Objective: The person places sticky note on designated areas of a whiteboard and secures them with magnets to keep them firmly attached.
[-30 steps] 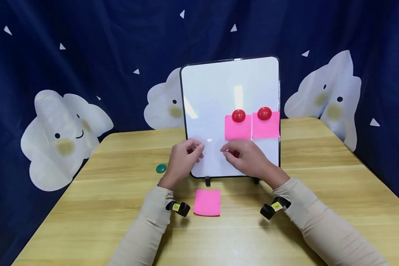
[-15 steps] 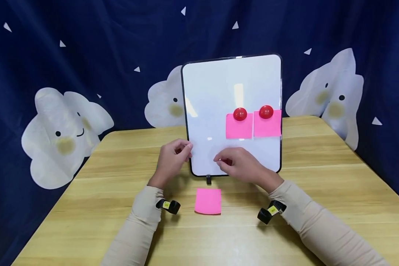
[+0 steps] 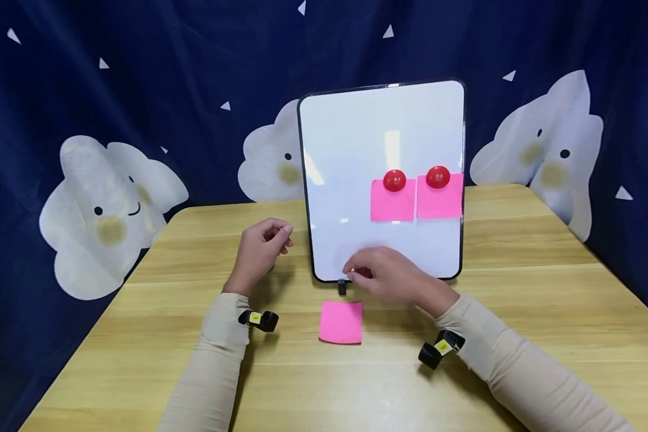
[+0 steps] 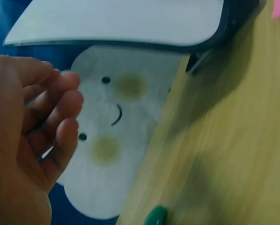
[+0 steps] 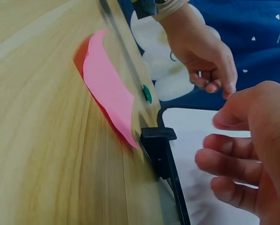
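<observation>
Head view first. I noted a whiteboard (image 3: 380,180) standing upright on the wooden table (image 3: 518,312), propped on small black feet. Two pink notes (image 3: 416,201) sat side by side on its right half, each pinned under a red magnet (image 3: 395,180). A loose pink sticky note (image 3: 341,321) lay flat on the table just in front of the board's foot. The right hand (image 3: 391,279) hovered low at the board's bottom edge, just behind and above that loose note, fingers loosely curled, gripping nothing that I could see. The left hand (image 3: 259,252) hung off the board's left edge, fingers softly bent, also empty.

Left wrist view. The left hand (image 4: 27,140) showed relaxed, half-curled fingers with nothing between them. The board's dark rim (image 4: 224,33) ran overhead, and a green magnet (image 4: 155,216) peeked in at the table edge below, near that hand.

Right wrist view. The right hand (image 5: 252,154) was slack, fingers apart, touching neither the board nor the note. The loose note (image 5: 109,89) showed one edge curling up off the wood beside the black foot (image 5: 159,150).

Handling judgement: I reckoned the note was near weightless, floppy, easily creased and flush to the table over most of its area. The lifted edge looked the sensible spot for a light fingertip pinch. The magnet I judged small, hard and smooth, best pinched round its dome.
</observation>
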